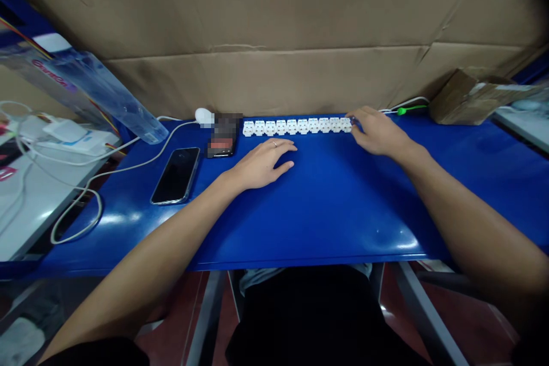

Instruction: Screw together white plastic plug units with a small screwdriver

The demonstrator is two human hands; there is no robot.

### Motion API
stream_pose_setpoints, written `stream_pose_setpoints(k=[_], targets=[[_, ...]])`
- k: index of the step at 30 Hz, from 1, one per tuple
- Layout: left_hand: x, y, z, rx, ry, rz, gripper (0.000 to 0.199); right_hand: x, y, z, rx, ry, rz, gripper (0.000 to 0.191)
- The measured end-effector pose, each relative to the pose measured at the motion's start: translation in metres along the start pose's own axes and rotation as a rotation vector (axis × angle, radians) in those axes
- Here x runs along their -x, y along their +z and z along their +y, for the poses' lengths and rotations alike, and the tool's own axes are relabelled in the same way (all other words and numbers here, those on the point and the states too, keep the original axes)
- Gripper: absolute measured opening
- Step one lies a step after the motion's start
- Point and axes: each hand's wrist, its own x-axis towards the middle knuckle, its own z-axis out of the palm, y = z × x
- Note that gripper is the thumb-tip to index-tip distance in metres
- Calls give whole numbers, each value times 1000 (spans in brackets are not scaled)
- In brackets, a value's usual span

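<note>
A row of several small white plastic pieces (292, 126), which look like sockets or connectors, stretches along the back of the blue table (326, 200). My left hand (268, 163), with a ring on one finger, lies just in front of the row, its fingers stretched out and the thumb apart; nothing is in it. At the row's right end, my right hand (374, 130) has its fingers curled around or against the last piece. A small dark spot shows by those fingertips, too small to name. Most of what the right fingers hold is hidden.
Left of the row lie a black phone (176, 176) and a second phone (223, 137) with a lit screen. A white cable (124, 169) loops over the left side. A clear plastic bottle (115, 94) leans there. A cardboard box (461, 98) stands at back right, beside a green tie (409, 109).
</note>
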Motion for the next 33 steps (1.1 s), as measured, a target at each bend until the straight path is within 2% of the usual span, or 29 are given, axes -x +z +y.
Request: stream_pose_setpoints(k=[4, 7, 10, 15, 20, 21, 22, 24, 25, 28, 33], targets=[[1, -1, 4, 12, 0, -94, 59, 4, 0, -29, -38, -240, -180, 54], [2, -2, 6, 10, -19, -122, 61, 7, 1, -45, 4, -306, -236, 54], [2, -3, 6, 14, -19, -136, 62, 10, 0, -51, 63, -321, -239, 51], [3, -6, 3, 27, -5, -165, 71, 11, -1, -46, 115, -358, -241, 51], [5, -7, 3, 13, 8, -269, 100, 12, 3, -54, 42, -433, -177, 50], [6, -7, 4, 6, 7, -299, 107, 12, 5, -59, -24, -457, -167, 55], [6, -6, 6, -1, 7, -325, 113, 13, 7, -65, -110, -477, -180, 70], [6, -4, 8, -16, 5, -338, 122, 15, 14, -77, -293, -488, -281, 109], [6, -3, 9, -20, 6, -342, 123, 16, 17, -82, -338, -487, -347, 120], [6, 0, 11, -32, 5, -347, 124, 16, 25, -90, -353, -470, -462, 130], [7, 1, 12, -37, -8, -322, 126, 16, 26, -88, -326, -415, -504, 136]])
